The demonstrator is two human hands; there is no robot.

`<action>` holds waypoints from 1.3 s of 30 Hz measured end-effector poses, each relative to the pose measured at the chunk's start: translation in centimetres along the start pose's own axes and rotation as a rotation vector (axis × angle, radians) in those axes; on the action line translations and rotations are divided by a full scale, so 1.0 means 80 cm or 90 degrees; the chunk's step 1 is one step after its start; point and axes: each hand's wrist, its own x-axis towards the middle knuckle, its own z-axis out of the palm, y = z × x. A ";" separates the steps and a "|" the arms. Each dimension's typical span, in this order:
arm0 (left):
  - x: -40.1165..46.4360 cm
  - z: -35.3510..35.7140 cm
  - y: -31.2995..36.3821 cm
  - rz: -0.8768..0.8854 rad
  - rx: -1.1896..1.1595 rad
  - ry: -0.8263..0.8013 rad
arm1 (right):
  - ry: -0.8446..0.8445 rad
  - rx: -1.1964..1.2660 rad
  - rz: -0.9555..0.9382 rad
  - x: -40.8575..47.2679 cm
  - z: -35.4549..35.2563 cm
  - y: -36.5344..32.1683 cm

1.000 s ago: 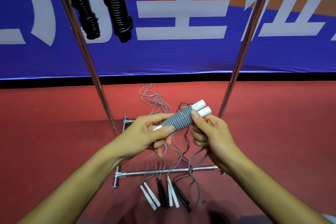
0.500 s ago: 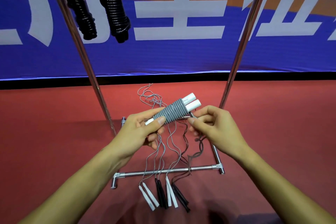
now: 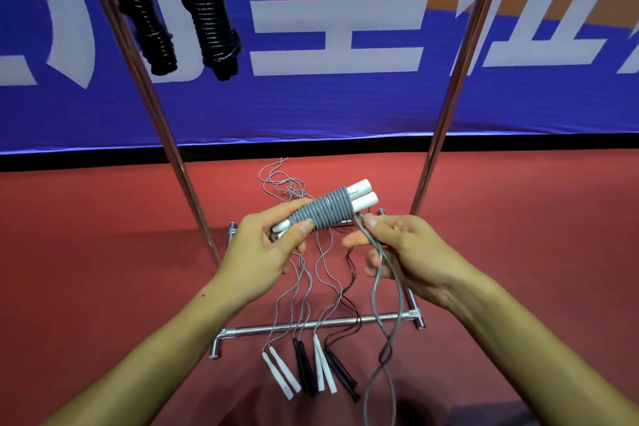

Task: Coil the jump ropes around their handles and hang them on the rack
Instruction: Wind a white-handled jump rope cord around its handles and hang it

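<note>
My left hand [image 3: 262, 249] grips a grey jump rope [image 3: 323, 211] coiled around its two white handles, held slanting up to the right. My right hand [image 3: 404, 252] pinches the loose grey end [image 3: 378, 290] just below the coil, and its loop hangs down in front of me. Two coiled black jump ropes [image 3: 211, 10] hang from the top of the metal rack [image 3: 446, 107] at the upper left. Several uncoiled ropes with white and black handles [image 3: 311, 370] lie on the floor across the rack's base bar [image 3: 311, 324].
The rack's two slanted chrome poles frame my hands, one on the left [image 3: 162, 121]. Red floor matting [image 3: 103, 235] spreads all around. A blue banner [image 3: 328, 107] with white letters stands behind the rack.
My right hand has left the coil and drawn the loose grey rope end down and to the right. The coiled bundle has shifted slightly left in my left hand.
</note>
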 end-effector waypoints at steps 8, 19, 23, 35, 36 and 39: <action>0.002 -0.009 -0.005 0.030 0.075 0.032 | 0.102 -0.183 -0.130 0.008 0.001 0.011; -0.003 -0.007 0.005 0.031 0.307 0.041 | 0.197 -0.353 -0.177 -0.002 0.010 0.008; -0.001 -0.009 0.002 0.015 0.298 0.007 | 0.270 -0.667 -0.286 -0.009 0.003 0.009; 0.003 -0.027 -0.009 -0.031 0.277 -0.163 | 0.140 -0.866 -0.433 -0.001 -0.023 0.006; 0.003 -0.027 -0.006 -0.023 0.275 -0.178 | 0.127 -0.833 -0.425 0.000 -0.024 0.005; 0.001 -0.028 0.003 -0.011 0.242 -0.218 | 0.110 -0.775 -0.406 0.003 -0.029 0.003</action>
